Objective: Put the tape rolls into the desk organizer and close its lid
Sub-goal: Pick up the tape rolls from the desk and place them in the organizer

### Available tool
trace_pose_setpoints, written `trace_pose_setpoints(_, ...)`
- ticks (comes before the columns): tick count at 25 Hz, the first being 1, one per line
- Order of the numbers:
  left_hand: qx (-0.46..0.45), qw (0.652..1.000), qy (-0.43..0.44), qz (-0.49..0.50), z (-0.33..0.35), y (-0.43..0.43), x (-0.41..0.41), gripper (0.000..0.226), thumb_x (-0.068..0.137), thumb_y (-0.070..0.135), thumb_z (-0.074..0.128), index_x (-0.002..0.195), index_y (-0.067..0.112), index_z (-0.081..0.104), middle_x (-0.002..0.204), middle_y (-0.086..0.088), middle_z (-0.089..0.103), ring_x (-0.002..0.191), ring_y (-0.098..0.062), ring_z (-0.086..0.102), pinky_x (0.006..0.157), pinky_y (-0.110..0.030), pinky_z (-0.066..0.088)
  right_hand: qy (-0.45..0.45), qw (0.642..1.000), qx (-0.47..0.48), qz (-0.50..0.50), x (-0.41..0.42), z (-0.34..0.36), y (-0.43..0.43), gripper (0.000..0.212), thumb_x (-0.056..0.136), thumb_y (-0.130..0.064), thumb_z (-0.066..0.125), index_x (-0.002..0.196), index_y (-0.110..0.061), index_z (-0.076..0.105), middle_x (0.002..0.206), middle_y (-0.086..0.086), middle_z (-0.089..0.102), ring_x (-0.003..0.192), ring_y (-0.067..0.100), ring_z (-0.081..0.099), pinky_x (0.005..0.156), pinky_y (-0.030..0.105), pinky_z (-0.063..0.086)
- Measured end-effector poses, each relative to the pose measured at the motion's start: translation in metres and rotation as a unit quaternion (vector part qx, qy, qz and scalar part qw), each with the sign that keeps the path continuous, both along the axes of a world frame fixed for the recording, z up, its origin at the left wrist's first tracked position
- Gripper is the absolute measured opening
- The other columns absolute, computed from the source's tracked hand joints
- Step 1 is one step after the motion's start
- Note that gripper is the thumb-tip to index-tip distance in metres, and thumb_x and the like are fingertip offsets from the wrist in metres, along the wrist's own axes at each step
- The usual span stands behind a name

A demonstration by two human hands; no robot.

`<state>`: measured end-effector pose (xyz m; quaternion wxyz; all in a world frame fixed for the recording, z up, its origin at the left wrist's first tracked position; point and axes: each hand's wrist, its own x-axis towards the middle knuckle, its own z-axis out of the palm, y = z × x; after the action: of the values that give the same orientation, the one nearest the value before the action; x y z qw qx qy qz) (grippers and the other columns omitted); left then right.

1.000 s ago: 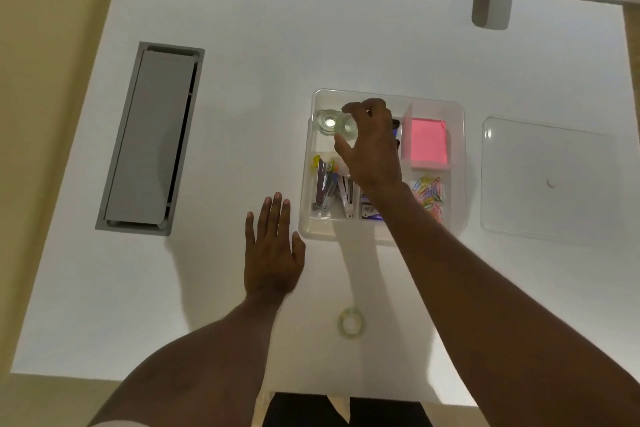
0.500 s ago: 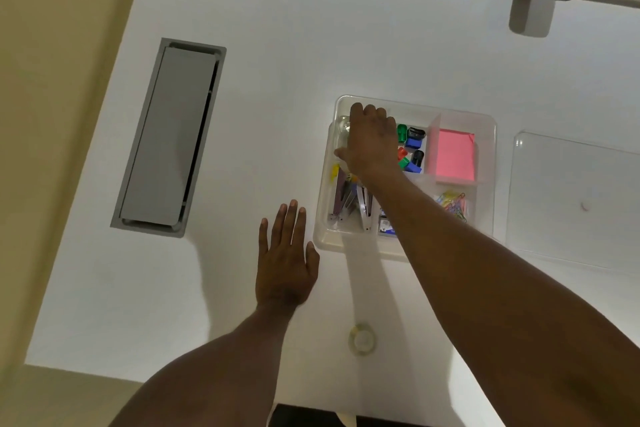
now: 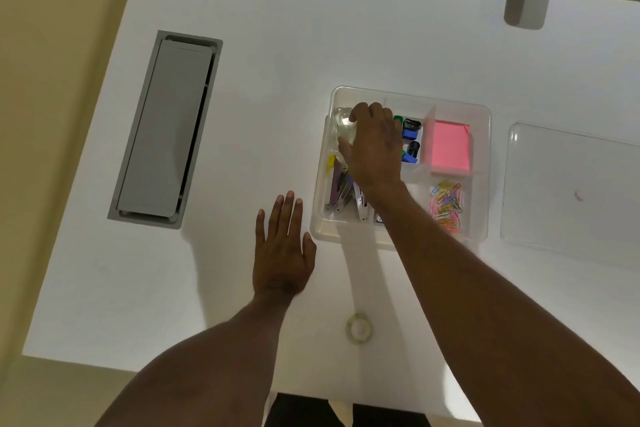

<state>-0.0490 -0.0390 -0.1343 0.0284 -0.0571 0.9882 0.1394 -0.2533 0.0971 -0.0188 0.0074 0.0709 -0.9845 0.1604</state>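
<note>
Right hand curled over clear tape roll in far-left compartment of translucent plastic desk organizer; grip unclear. Left hand flat, empty, beside organizer. Second clear tape roll near organizer's front, easily overlooked. Clear flat lid right of organizer; proud roll could block closing.

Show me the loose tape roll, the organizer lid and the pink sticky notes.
tape roll (image 3: 359,328), head view, on the ring's near edge as it lies on the desk.
lid (image 3: 571,187), head view, middle of the clear panel lying right of the organizer.
sticky notes (image 3: 450,146), head view, centre of the pink top sheet.
</note>
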Motion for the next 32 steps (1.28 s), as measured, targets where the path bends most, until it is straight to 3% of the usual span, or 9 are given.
trace_pose_setpoints(6,0.0,1.0,-0.008,-0.002,0.007,0.001,0.001,0.065,0.107,0.045,0.018,0.167,0.02,0.016,0.177,-0.004,0.017,0.165,-0.023,0.014,0.131,-0.057,0.02,0.049,0.988,-0.138,-0.04,0.086,-0.004,0.017,0.013,0.088,-0.016,0.068,0.099,-0.012,0.062,0.094,0.005,0.061,0.087,0.019,0.056,0.077,0.034,0.053)
trace_pose_setpoints(9,0.006,1.0,-0.009,-0.002,0.011,0.002,0.0,0.066,0.107,0.05,0.012,0.166,0.02,0.018,0.176,-0.004,0.019,0.165,-0.025,0.016,0.132,-0.058,0.018,0.042,0.979,-0.189,-0.065,0.136,-0.013,0.033,0.011,0.09,-0.016,0.066,0.1,-0.013,0.061,0.093,0.003,0.062,0.087,0.016,0.055,0.08,0.032,0.052)
trace_pose_setpoints(15,0.01,1.0,0.008,-0.004,0.009,0.001,0.002,0.065,0.107,0.041,0.027,0.166,0.017,0.019,0.177,-0.005,0.016,0.166,-0.023,0.013,0.133,-0.057,0.015,-0.042,0.978,-0.177,-0.106,0.252,-0.037,0.064,0.03,0.089,-0.037,0.068,0.114,-0.024,0.056,0.112,-0.006,0.06,0.101,0.008,0.055,0.088,0.026,0.052)
trace_pose_setpoints(20,0.012,1.0,0.017,-0.002,0.005,0.001,0.002,0.065,0.107,0.039,0.03,0.166,0.016,0.017,0.177,-0.004,0.016,0.166,-0.021,0.012,0.134,-0.055,0.013,-0.12,0.981,-0.116,-0.101,0.319,-0.052,0.082,0.061,0.085,-0.06,0.065,0.134,-0.027,0.049,0.13,-0.012,0.051,0.116,0.007,0.049,0.1,0.023,0.045)
trace_pose_setpoints(25,0.009,1.0,0.026,0.0,0.004,0.0,0.002,0.065,0.107,0.039,0.031,0.167,0.016,0.017,0.177,-0.004,0.016,0.166,-0.02,0.012,0.134,-0.055,0.013,-0.129,0.983,-0.106,-0.082,0.331,-0.058,0.082,0.056,0.082,-0.048,0.071,0.13,-0.028,0.05,0.126,-0.008,0.052,0.112,0.013,0.052,0.095,0.032,0.052)
trace_pose_setpoints(32,0.011,1.0,0.02,0.002,0.005,0.0,0.0,0.066,0.106,0.04,0.03,0.167,0.018,0.018,0.177,-0.004,0.016,0.166,-0.021,0.012,0.134,-0.055,0.013,-0.072,0.979,-0.173,-0.075,0.269,-0.045,0.069,0.055,0.082,-0.041,0.077,0.128,-0.023,0.052,0.126,-0.003,0.052,0.114,0.013,0.052,0.095,0.024,0.051)
